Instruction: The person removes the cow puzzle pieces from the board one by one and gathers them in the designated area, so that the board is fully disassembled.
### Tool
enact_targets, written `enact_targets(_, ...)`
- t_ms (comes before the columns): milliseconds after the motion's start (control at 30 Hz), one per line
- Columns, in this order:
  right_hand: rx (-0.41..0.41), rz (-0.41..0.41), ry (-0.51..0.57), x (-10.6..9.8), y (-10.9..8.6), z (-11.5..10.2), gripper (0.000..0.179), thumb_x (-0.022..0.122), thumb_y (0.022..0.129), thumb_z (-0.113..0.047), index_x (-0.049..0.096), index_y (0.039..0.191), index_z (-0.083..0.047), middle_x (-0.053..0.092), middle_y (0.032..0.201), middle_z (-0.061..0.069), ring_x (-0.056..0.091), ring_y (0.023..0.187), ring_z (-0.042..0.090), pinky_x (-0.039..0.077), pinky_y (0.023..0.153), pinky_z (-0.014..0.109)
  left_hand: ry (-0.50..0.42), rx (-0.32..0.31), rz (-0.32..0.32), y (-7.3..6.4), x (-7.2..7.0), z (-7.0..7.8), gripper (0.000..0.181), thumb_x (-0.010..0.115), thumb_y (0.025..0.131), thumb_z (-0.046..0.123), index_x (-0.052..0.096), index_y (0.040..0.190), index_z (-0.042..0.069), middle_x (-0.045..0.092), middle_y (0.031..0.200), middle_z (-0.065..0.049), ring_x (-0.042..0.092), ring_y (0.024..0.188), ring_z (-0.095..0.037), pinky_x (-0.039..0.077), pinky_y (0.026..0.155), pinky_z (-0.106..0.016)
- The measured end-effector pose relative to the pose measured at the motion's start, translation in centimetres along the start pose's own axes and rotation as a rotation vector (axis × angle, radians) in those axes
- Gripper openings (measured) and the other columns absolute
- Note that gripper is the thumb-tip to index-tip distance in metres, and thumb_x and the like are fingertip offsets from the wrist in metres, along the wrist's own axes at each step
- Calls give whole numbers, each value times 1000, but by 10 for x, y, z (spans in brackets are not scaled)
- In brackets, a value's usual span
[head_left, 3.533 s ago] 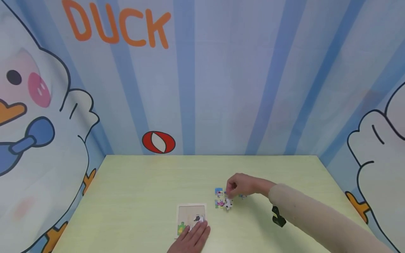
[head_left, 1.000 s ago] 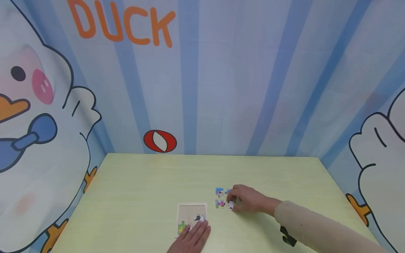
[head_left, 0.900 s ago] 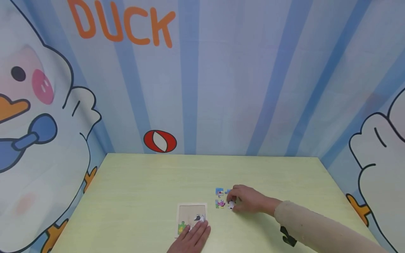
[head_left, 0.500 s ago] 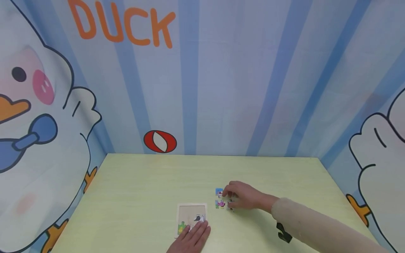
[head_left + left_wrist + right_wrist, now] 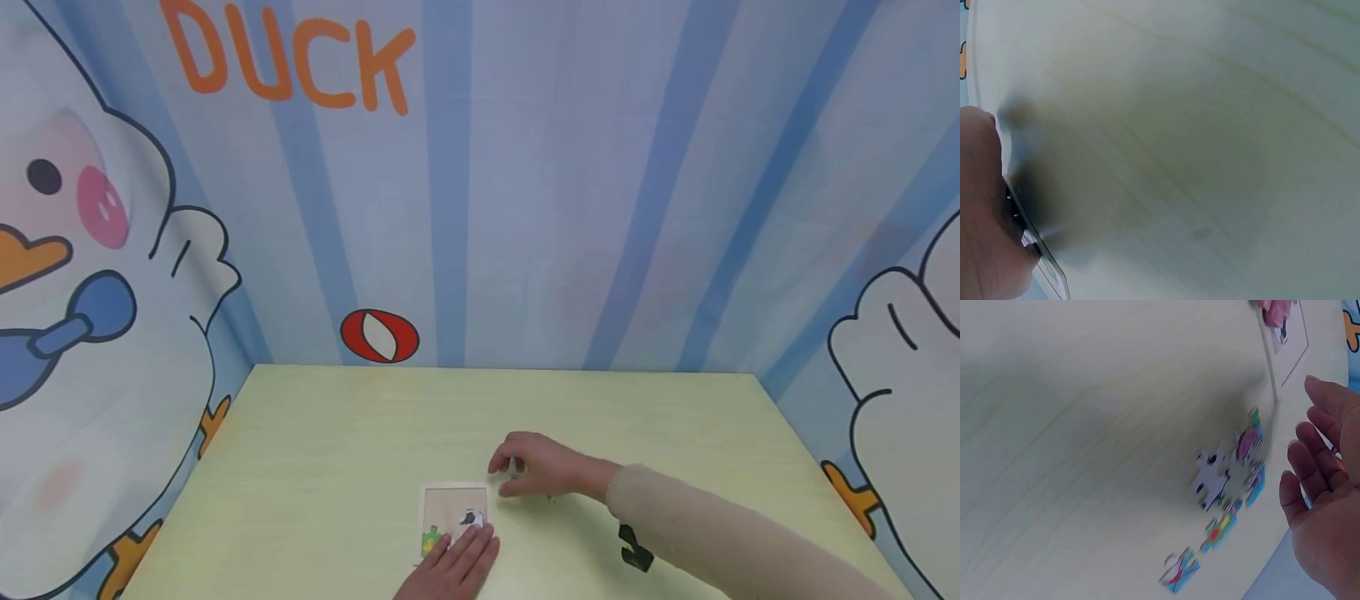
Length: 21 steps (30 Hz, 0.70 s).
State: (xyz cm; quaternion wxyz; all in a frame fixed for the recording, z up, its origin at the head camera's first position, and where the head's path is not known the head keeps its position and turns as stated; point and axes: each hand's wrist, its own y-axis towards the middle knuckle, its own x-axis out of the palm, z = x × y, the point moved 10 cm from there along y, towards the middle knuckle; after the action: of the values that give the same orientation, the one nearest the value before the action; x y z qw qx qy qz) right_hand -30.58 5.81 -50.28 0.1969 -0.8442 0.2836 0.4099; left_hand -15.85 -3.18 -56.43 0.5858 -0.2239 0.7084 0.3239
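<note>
Near the bottom of the head view, a thin, square wooden puzzle tray (image 5: 446,502) with a pale rim lies flat on a light yellow table (image 5: 337,467). Inside it are a green and yellow puzzle piece (image 5: 431,540) and a black-and-white picture patch (image 5: 472,517). The left hand (image 5: 455,567) rests on the tray with straight fingers. Just to the tray's right, small bright puzzle pieces (image 5: 1212,478) lie on the table. The right hand (image 5: 542,467) is over them, empty, its thumb and fingers apart. A long beige sleeve (image 5: 720,525) covers that arm. Behind the table hangs a blue striped cloth (image 5: 525,208) with big orange letters (image 5: 365,62), DUCK.
</note>
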Motion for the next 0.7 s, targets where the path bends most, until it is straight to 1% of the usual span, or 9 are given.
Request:
enact_targets(167,-21,-36,19,13,13,-10,29,81,98,-22,78,124,-12,70,111,-1,61,95,13,53,87,29,-42,0,-23,0,2,-1,81,29,108,73,49,158,12,52,163,-2,50,148,-16,50,110,-38)
enact_targets(300,-39,-56,20,18,21,-20,29,81,98,-21,78,126,-12,70,112,0,60,94,13,51,86,27,-50,-2,-30,0,2,-2,82,29,108,73,49,159,12,52,163,-2,49,148,-17,50,111,-39)
enact_targets(467,-68,-59,13,21,26,-28,28,80,98,-18,79,125,-10,71,112,2,61,93,16,51,85,26,-7,7,10,0,0,-1,82,31,107,73,50,157,12,53,162,-2,52,146,-17,50,109,-38)
enact_targets(567,-51,-70,19,25,29,-26,27,80,98,-19,79,124,-11,71,111,0,60,92,14,51,85,26,17,14,29,-1,0,0,81,31,107,74,51,157,13,54,161,-2,53,145,-17,51,109,-37)
enact_targets(700,-30,-81,11,31,33,-22,24,81,98,-20,81,121,-14,70,109,-5,58,91,7,50,85,25,38,18,44,-1,2,0,80,31,107,73,52,156,13,55,160,-1,53,145,-16,51,109,-36)
